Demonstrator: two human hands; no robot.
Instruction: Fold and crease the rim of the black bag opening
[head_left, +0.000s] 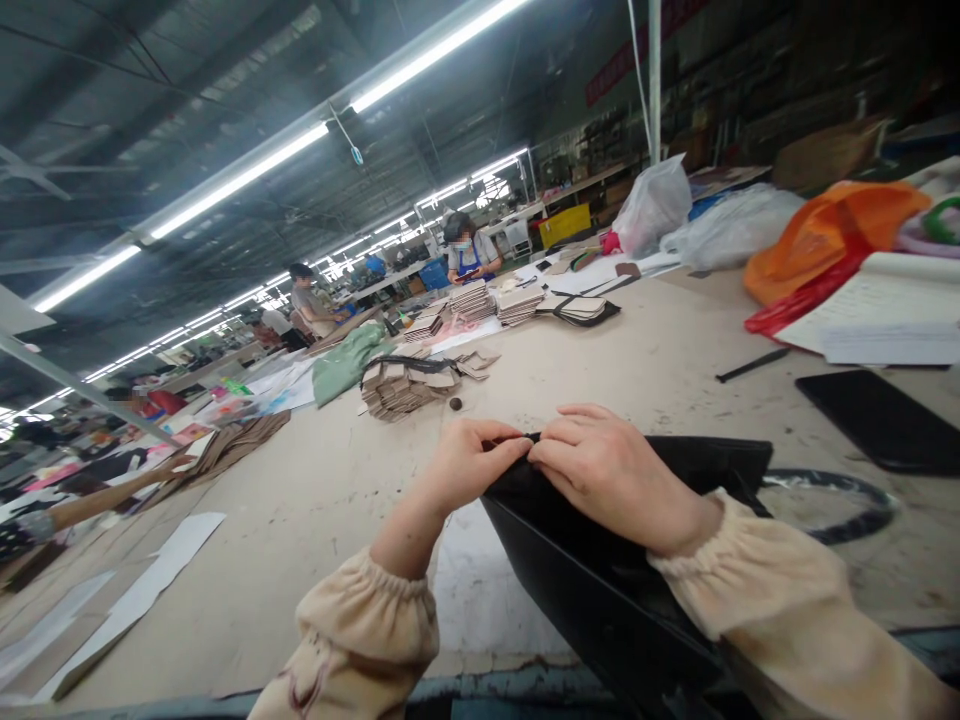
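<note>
Fingers of left hand (472, 462) and right hand (607, 475) pinched shut on black piece (600, 580) top edge.

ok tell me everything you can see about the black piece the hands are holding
The black piece looks like smooth, slightly glossy leather-like sheet, folded or layered, with straight edges and a squared corner at its right. It lies tilted on the worktable, running toward the near edge. The left hand and right hand pinch its top edge together; the right forearm rests across it.

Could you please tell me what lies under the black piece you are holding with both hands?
A white sheet shows under the black piece, on the table. How far it extends beneath is covered.
</note>
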